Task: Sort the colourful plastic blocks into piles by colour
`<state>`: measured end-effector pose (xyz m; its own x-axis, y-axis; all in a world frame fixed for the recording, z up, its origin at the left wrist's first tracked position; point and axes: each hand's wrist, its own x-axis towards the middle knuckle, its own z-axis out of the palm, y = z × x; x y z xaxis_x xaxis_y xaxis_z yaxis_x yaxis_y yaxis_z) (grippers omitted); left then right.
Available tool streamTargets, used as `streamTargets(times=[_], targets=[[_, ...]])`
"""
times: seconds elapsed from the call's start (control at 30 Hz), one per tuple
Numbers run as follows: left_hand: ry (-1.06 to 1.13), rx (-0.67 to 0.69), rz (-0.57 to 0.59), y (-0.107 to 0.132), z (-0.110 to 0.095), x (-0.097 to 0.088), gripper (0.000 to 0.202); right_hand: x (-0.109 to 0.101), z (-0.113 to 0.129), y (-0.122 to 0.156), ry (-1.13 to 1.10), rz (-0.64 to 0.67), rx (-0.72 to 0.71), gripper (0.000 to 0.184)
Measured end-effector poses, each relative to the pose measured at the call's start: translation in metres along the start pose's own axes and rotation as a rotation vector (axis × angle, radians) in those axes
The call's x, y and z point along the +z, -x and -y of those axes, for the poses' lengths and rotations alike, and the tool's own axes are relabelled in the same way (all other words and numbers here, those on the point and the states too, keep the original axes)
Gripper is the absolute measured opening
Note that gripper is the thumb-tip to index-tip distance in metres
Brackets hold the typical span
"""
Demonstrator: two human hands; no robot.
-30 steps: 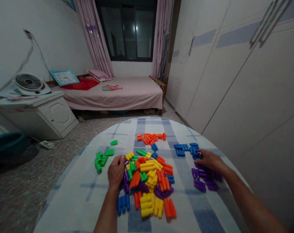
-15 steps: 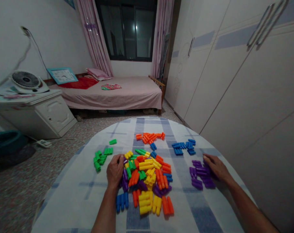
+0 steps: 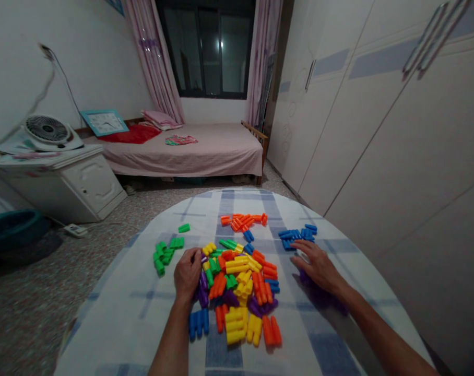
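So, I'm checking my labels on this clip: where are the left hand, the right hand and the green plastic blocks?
Left hand (image 3: 188, 274): head view, back of the hand.
Right hand (image 3: 317, 265): head view, back of the hand.
Green plastic blocks (image 3: 163, 255): head view, middle of the green cluster.

A bed (image 3: 182, 159) covered with a pink sheet was placed beneath a dark window (image 3: 208, 49), which was framed by pink curtains (image 3: 153, 57). Tall cream wardrobe doors (image 3: 397, 141) with metal handles (image 3: 435, 36) were ranged along the right side. A white cabinet (image 3: 92, 185) topped by a small fan (image 3: 47, 130) was set against the white wall (image 3: 84, 62) on the left. A speckled floor (image 3: 33, 308) was dimly lit.
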<state>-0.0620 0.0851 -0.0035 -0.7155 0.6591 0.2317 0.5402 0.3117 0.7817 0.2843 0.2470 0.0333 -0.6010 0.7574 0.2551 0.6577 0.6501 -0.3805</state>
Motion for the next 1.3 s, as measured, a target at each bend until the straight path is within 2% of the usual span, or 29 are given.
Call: streamTargets(times=[0.1,0.2,0.37,0.53,0.83,0.93,1.07,1.17,1.3], targets=[[0.008,-0.007,0.001,0.000,-0.001,-0.001,0.032,0.018,0.035,-0.038,-0.070,0.066,-0.139,0.040],[0.023,0.002,-0.003,0.000,-0.002,-0.001,0.031,0.041,0.064,-0.072,-0.068,0.147,-0.218,0.043],[0.031,0.018,-0.008,0.001,-0.003,-0.002,0.030,0.068,0.082,-0.098,0.002,0.216,-0.230,0.037],[0.037,-0.003,-0.013,0.001,-0.002,-0.001,0.029,0.069,0.076,-0.100,0.049,0.210,-0.136,0.024],[0.037,0.005,-0.017,0.000,0.000,0.000,0.028,0.044,0.057,-0.094,0.355,0.077,0.038,0.021],[0.027,0.012,-0.024,0.000,0.000,0.001,0.029,0.044,0.057,-0.093,0.348,0.049,-0.031,0.030],[0.024,0.014,-0.023,0.000,0.002,0.001,0.029,0.050,0.059,-0.094,0.348,0.103,-0.183,0.035],[0.031,0.015,-0.018,0.000,0.002,0.001,0.029,0.052,0.053,-0.094,0.399,0.101,-0.176,0.026],[0.026,0.023,-0.022,-0.001,0.002,0.001,0.028,0.049,0.036,-0.092,0.451,0.052,-0.087,0.027]])
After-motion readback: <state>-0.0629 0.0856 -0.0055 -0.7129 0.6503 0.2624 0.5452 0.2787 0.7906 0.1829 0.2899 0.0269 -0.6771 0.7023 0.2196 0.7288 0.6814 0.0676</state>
